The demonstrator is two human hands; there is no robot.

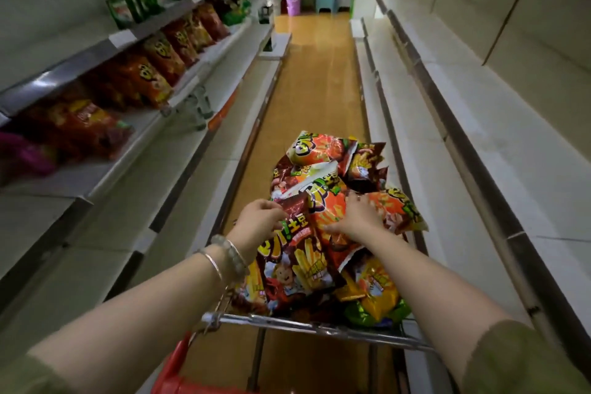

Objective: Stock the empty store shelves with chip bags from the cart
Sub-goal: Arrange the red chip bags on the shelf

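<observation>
A metal cart [307, 326] stands in the aisle in front of me, heaped with chip bags. My left hand [259, 221] pinches the top edge of a dark red chip bag [294, 262] with a fries picture. My right hand [358, 217] lies on an orange chip bag [329, 214] in the pile, fingers spread and bent over it. More orange and brown bags [319, 150] fill the far end of the cart, and a yellow-green bag [377, 297] lies at the near right corner.
Shelves on the left [134, 125] hold rows of orange and red chip bags [150, 73], with green bags [137, 0] above. The right shelves [479, 125] are bare. The wooden aisle floor [313, 67] runs to plastic bins and stools [294, 0] at the far end. A red bag [179, 368] hangs by the cart.
</observation>
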